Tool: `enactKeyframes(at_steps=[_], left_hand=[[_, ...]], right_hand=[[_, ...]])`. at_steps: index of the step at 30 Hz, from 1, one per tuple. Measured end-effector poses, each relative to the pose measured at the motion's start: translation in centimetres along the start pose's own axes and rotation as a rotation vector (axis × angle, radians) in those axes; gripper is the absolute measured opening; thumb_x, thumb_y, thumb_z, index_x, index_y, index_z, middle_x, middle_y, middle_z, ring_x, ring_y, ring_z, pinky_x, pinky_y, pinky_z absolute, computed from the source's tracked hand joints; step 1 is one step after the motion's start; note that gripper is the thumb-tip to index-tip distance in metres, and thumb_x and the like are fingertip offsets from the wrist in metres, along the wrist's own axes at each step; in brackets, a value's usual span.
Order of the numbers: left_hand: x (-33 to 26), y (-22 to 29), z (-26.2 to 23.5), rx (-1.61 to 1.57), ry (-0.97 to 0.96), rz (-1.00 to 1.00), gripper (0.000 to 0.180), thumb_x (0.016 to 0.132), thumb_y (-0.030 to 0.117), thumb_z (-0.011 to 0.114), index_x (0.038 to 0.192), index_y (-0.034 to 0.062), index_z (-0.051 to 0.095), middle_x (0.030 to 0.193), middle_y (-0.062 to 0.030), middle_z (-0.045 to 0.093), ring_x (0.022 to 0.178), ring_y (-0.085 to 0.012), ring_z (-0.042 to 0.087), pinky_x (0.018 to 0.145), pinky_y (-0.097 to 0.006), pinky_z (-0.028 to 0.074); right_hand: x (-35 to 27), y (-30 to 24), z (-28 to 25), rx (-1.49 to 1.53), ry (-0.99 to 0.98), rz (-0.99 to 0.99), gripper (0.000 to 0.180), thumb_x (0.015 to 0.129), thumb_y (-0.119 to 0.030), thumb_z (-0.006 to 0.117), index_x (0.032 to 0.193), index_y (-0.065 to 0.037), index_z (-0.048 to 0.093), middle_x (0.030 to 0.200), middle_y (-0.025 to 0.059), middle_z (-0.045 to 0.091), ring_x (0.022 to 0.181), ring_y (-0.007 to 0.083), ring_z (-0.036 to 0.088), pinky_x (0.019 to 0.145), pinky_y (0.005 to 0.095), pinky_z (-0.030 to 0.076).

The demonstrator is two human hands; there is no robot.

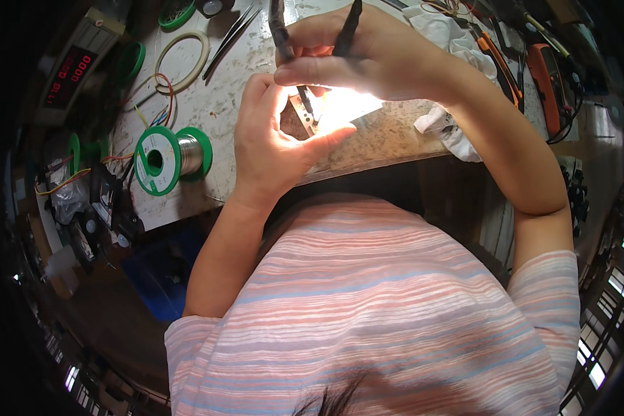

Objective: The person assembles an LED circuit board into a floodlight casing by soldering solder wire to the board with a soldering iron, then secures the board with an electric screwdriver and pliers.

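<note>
Left hand [267,135], nearer, half-curls around the small strip [299,119] slanting away leftward, hold unclear to me; right hand [357,59] pinches a dark tool [304,99] over it.

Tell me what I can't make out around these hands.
Head view: the pale piece by the left hand; its right side is lost in bright glare.
Head view: the dark shafts at the right hand; their upper ends are cut off by the top edge.
Head view: the green-rimmed round thing; the top edge cuts it off.
</note>
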State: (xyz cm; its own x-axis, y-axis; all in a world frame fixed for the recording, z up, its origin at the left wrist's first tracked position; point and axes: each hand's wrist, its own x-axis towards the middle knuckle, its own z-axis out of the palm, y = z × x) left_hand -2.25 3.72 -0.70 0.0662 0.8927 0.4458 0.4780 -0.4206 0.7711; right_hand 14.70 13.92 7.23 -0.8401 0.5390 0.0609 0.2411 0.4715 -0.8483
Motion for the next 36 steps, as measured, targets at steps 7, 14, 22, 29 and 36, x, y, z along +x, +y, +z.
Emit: enactKeyframes(at_steps=[7,14,22,29,36], left_hand=[[-0.1,0.0,-0.1,0.016,0.002,0.003,0.055,0.065,0.031,0.093,0.103,0.0037,0.066,0.097,-0.0065,0.060,0.092,-0.0244,0.060,0.083,-0.036,0.051],[0.0,0.3,-0.2,0.040,-0.013,0.012,0.056,0.065,0.031,0.093,0.106,0.0038,0.066,0.098,-0.0065,0.060,0.093,-0.0249,0.060,0.084,-0.037,0.051],[0.1,0.2,-0.2,0.052,-0.021,0.015,0.059,0.065,0.032,0.093,0.108,0.0034,0.066,0.099,-0.0072,0.060,0.094,-0.0249,0.060,0.084,-0.037,0.051],[0.0,0.2,-0.2,0.086,-0.025,0.026,0.061,0.065,0.031,0.093,0.110,0.0027,0.065,0.101,-0.0078,0.059,0.094,-0.0248,0.061,0.083,-0.036,0.052],[-0.2,-0.1,-0.1,0.027,-0.018,0.011,0.059,0.064,0.030,0.094,0.108,0.0027,0.065,0.099,-0.0070,0.057,0.093,-0.0248,0.060,0.082,-0.036,0.052]], right_hand=[[0.3,-0.5,0.1,-0.041,-0.008,0.051,0.028,0.098,-0.028,0.065,0.088,-0.002,0.061,0.071,0.0167,0.063,0.067,0.0333,0.062,0.064,0.0424,0.048],[0.1,0.1,0.5,-0.113,0.041,-0.047,0.025,0.098,-0.025,0.066,0.089,-0.002,0.062,0.073,0.0161,0.064,0.068,0.0323,0.062,0.065,0.0413,0.048],[-0.1,0.4,1.1,0.032,0.063,0.081,0.024,0.095,-0.026,0.072,0.100,-0.003,0.072,0.075,0.0023,0.065,0.071,0.0098,0.063,0.064,0.0267,0.048],[-0.2,0.4,1.1,0.042,0.046,0.093,0.025,0.095,-0.027,0.072,0.102,-0.003,0.072,0.076,0.0017,0.066,0.072,0.0093,0.063,0.065,0.0268,0.049],[-0.1,0.1,1.0,-0.029,0.043,0.042,0.028,0.095,-0.029,0.071,0.089,-0.002,0.067,0.069,0.0061,0.065,0.066,0.0140,0.062,0.060,0.0303,0.047]])
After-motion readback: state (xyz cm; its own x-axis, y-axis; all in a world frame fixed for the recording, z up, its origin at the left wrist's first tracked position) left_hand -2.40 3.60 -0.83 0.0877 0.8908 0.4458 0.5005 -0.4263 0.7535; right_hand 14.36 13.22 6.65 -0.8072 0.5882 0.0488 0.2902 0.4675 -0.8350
